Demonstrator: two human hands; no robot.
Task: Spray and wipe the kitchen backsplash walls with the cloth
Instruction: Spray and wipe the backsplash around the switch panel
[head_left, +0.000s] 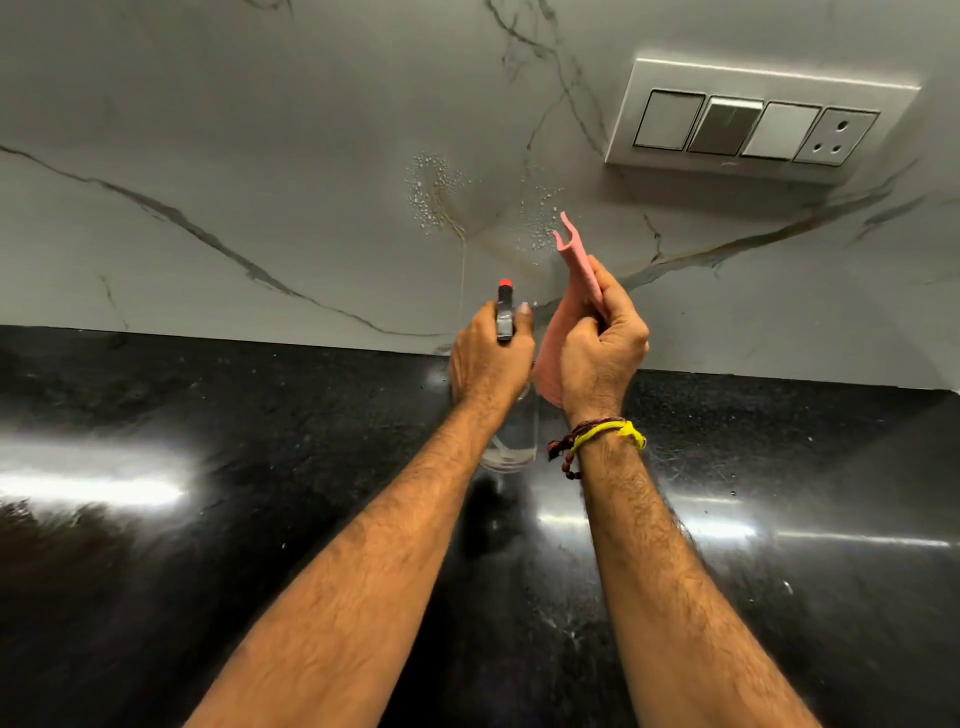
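Spraying step: left hand (488, 358) fingers wrapped round clear plastic spray bottle (511, 431), aimed at wet grey marble wall (311, 156). Right hand (602, 353) fingers clamped on soft pink cloth (574, 270), near the drops (434, 192). Next, probably rubbing cloth over wet spots.

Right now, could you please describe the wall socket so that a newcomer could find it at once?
Look at the grey veined marble backsplash above the black counter. At its upper right sits a white switch plate with four modules in a row. The round-pin socket is the rightmost module, the only one with holes.
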